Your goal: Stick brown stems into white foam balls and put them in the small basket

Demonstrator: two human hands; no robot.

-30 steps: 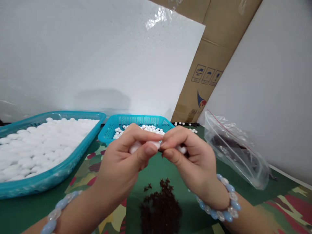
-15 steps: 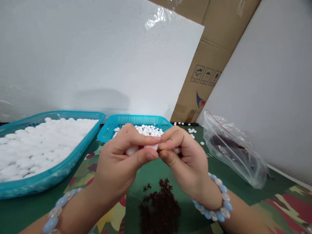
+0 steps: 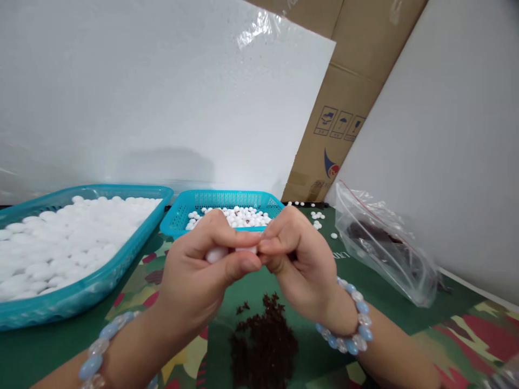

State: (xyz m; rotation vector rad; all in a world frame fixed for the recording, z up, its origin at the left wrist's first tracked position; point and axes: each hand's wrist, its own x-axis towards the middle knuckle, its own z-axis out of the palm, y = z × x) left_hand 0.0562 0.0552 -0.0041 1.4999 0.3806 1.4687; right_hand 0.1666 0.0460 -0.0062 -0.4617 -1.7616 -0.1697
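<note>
Your two hands, left hand (image 3: 203, 267) and right hand (image 3: 298, 259), pinch one white bead (image 3: 246, 249) together above the dark pile (image 3: 265, 340); two blue baskets (image 3: 227, 201) behind, one bag (image 3: 385, 248) right, open worktop (image 3: 446, 319) beyond.

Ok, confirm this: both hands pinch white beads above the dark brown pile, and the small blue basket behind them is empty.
Not empty. The head view shows the small blue basket holds white beads. The rest stands: the left hand and right hand pinch white beads above the dark brown pile.
</note>
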